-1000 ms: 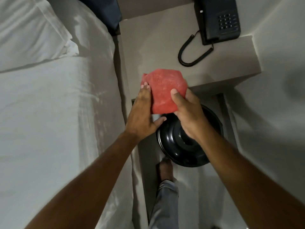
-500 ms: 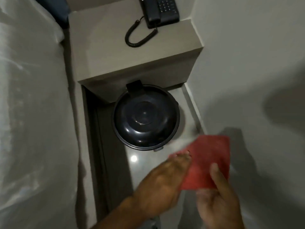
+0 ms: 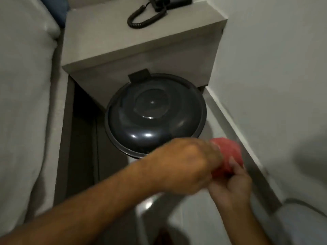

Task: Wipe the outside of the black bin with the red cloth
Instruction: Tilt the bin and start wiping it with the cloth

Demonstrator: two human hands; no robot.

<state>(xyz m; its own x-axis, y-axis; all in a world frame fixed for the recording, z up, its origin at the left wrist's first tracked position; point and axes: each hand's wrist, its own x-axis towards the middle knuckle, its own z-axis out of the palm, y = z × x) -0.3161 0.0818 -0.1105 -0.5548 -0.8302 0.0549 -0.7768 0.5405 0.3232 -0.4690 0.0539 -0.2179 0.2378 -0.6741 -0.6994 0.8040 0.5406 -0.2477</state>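
Both my hands, left and right, are closed on the bunched cloth at five o'clock of the lidded bin under the desk; wiping not begun; next, press cloth to bin's side.

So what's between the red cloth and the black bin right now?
Nothing solid: in the head view the red cloth, bunched in both hands, sits just right of the black bin's near rim, with only bare pale floor between them.
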